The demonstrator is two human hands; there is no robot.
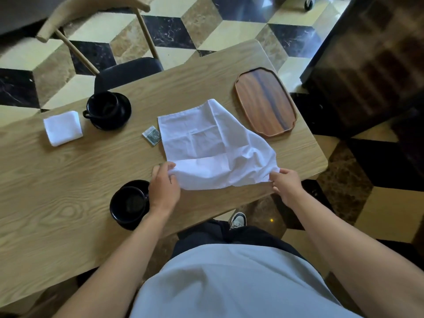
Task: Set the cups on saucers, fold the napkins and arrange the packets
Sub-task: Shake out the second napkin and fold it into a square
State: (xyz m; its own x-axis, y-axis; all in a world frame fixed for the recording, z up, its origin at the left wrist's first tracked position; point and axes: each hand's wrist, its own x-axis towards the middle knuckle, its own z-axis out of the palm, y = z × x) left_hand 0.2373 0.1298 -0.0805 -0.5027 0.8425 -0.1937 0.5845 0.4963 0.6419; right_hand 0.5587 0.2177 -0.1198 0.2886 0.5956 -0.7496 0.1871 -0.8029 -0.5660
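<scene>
**Holding the near edge, second napkin open**

Pinching the two near corners of the open white cloth napkin (213, 145): your left hand (164, 185) grips the near-left corner between thumb and fingers; your right hand (286, 185) grips the near-right corner, close to the table's near edge. Near edge lifted and rumpled; far part lies flat on the light oak-grain table (68, 180).

Key relation: the cloth runs away from both hands, toward the far side. Its far-left corner sits just beside the small grey-green paper packet (152, 134); its far point sits just beside the rim of the oval reddish-brown wooden tray (266, 104). Lies skewed, right side stretched diagonally, so the long axis runs from the far point toward your right hand. Neither hand is nearer the far edge. Judgement: the fold goes forward, near edge onto far edge; square the cloth first.

Outward:
- Glossy black cup (129, 203) on its black saucer (137, 183), touching or just under your left wrist. Mind it on the lift.
- Second black cup (104, 109), handle to the left, on a second black saucer (125, 109), far left.
- Folded white napkin (63, 128) just left of that. One fold done, by the look.
- Only one packet visible.
</scene>
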